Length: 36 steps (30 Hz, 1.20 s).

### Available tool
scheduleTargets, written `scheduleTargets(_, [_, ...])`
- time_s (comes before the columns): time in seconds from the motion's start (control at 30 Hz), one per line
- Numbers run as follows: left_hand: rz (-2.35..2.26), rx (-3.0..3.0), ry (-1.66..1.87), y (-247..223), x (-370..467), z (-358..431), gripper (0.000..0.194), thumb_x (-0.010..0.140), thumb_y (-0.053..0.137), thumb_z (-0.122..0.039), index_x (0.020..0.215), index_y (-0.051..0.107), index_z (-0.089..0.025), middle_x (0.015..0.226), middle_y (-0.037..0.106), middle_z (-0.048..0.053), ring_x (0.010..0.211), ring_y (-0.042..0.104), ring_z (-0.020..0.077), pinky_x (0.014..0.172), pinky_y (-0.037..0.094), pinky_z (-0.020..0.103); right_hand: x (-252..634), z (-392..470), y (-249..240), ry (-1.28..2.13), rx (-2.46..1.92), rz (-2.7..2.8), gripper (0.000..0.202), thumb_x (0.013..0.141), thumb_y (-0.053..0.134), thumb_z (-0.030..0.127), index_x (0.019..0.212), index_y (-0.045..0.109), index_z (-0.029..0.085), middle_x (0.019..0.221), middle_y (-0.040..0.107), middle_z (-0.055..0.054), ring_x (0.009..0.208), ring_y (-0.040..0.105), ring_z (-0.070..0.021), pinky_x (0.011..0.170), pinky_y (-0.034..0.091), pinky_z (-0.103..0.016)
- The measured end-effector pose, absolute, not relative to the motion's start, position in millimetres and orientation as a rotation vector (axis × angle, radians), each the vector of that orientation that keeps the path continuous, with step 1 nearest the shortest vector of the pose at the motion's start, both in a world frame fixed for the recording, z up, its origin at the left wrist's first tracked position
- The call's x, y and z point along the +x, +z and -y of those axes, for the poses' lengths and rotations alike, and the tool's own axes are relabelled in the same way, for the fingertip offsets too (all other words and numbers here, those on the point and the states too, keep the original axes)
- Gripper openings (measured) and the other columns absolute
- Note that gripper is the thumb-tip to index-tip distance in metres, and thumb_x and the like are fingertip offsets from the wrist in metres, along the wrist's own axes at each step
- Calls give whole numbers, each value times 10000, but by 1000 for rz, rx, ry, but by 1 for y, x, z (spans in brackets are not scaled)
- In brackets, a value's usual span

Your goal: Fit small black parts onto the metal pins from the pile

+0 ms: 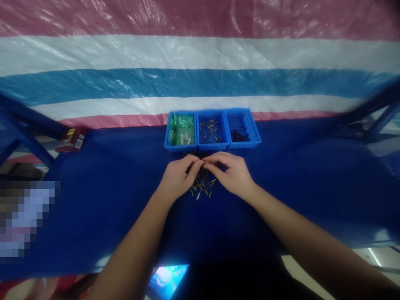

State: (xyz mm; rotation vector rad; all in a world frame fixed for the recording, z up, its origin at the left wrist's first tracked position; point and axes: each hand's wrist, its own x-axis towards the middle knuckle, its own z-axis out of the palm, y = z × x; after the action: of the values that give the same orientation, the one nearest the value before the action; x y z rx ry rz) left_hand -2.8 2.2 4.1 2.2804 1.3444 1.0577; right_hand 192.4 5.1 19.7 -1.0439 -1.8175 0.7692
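My left hand point(181, 174) and my right hand point(233, 171) meet fingertip to fingertip over the blue table, just in front of the bins. Both are closed in a pinch on a small thin metal piece point(206, 162) between them. Beneath and in front of my fingers lies a loose pile of thin metal pins point(203, 185), partly hidden by my hands. Behind stand three joined blue bins: the left bin point(181, 148) has green plastic and small whitish pieces, the middle bin point(213, 146) has scattered metal pins, the right bin point(245, 145) has small dark pieces.
A dark red box point(71, 139) sits at the table's back left. A striped plastic sheet point(200, 83) hangs behind the blue table point(109, 187). Blue frame bars stand at both sides. A lit screen point(168, 280) shows below the front edge.
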Motion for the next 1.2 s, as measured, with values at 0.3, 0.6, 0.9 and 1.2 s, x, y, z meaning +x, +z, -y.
scheduleTargets(0.3, [-1306,2209,1186,4,1,0,133,934,629,-300,1015,692,-216,679,670,-42,553,602,77,596,487,180,194,-6,21,775,-1099,1815,85,916,675,240,901,757,224,894,774,-22,821,717,-179,747,570,-316])
scheduleTargets(0.6, [-1324,2229,1131,2,1,0,119,932,621,-297,979,687,-210,642,654,-45,547,608,86,582,480,185,193,-5,20,809,-1156,1782,136,920,663,283,840,739,203,803,752,-21,725,682,-162,647,536,-282])
scheduleTargets(0.9, [-1353,2271,1067,4,-3,-2,187,982,547,-315,941,685,-195,731,706,-20,574,618,89,588,460,198,190,-2,19,763,-1035,1804,134,897,680,210,1007,750,242,932,754,-23,788,695,-156,707,582,-296])
scheduleTargets(1.2, [-1298,2299,1077,5,-4,-3,215,978,572,-346,910,718,-203,763,737,-8,630,657,108,634,491,213,192,-3,21,751,-1086,1812,88,916,670,220,945,753,215,925,768,-31,834,711,-174,733,569,-305])
